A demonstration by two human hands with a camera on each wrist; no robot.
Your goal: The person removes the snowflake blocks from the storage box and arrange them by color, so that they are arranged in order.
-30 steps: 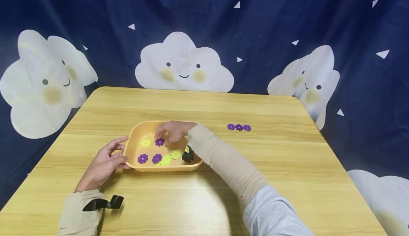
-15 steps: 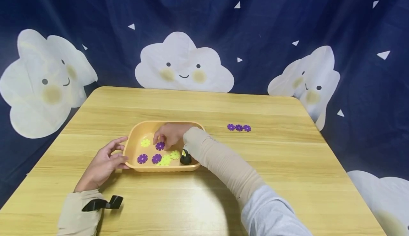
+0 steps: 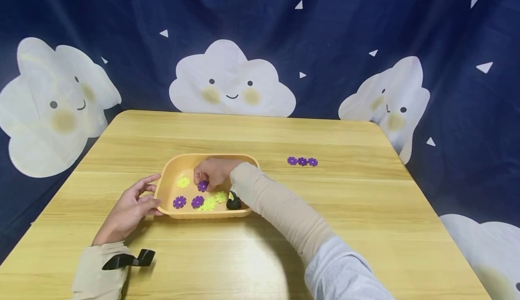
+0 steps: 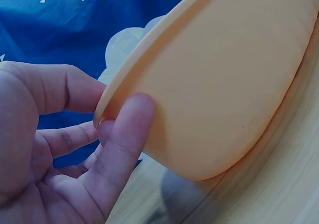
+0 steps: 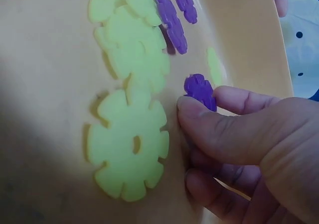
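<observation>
An orange-yellow plastic tray (image 3: 168, 189) stands on the table, its left end gripped by my left hand (image 3: 132, 207). In the left wrist view the thumb (image 4: 134, 114) presses the outer wall while the fingers lie at the rim. My right hand (image 3: 216, 170) is inside the tray and pinches a purple snowflake disc (image 5: 199, 90) between thumb and fingers. Two more purple discs (image 3: 179, 202) lie near the tray's front left. Several yellow snowflake discs (image 5: 128, 147) overlap at the front middle, and a single yellow disc (image 3: 183, 182) lies farther left.
Three purple discs (image 3: 302, 161) lie in a row on the wooden table (image 3: 365, 218), right of the tray. A black wrist mount (image 3: 233, 201) on the right arm overlaps the tray's front right. Behind the table hangs a dark blue cloud-patterned curtain (image 3: 325, 33).
My right hand has come down a little in the tray, and the purple disc at its fingertips has shifted slightly toward the front. My left hand keeps its grip on the tray.
</observation>
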